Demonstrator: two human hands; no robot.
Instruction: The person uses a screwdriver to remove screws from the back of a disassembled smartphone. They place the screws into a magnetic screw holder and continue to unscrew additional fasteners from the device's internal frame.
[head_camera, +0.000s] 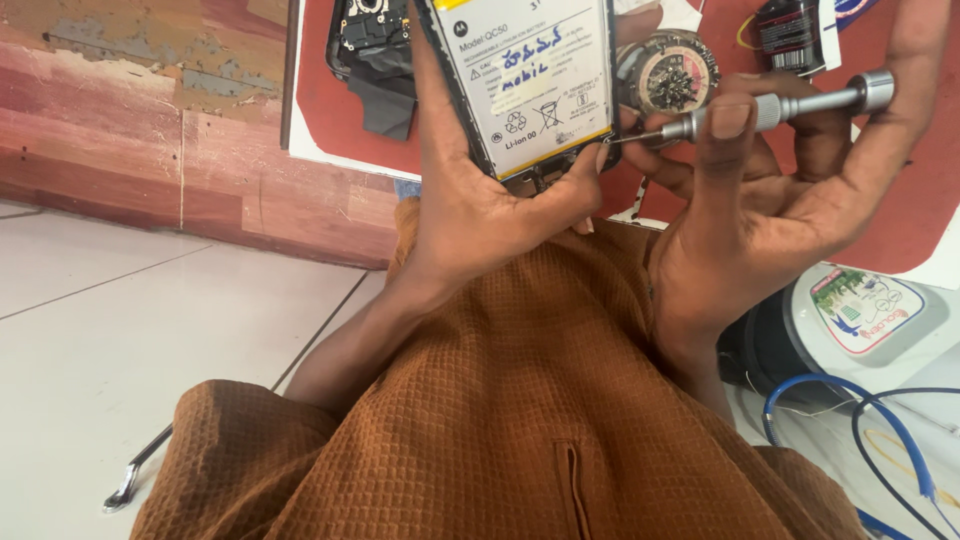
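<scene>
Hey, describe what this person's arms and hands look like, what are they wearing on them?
Both hands, left hand and right hand, are bare: no gloves, and no rings or watch that show. Nails are short and plain. The forearms are uncovered too. Below them lies a rust-brown waffle-textured garment with a vertical seam.

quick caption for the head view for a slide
Left hand holds an opened phone, battery showing, while the right hand sets a small screwdriver to its lower edge.
</scene>
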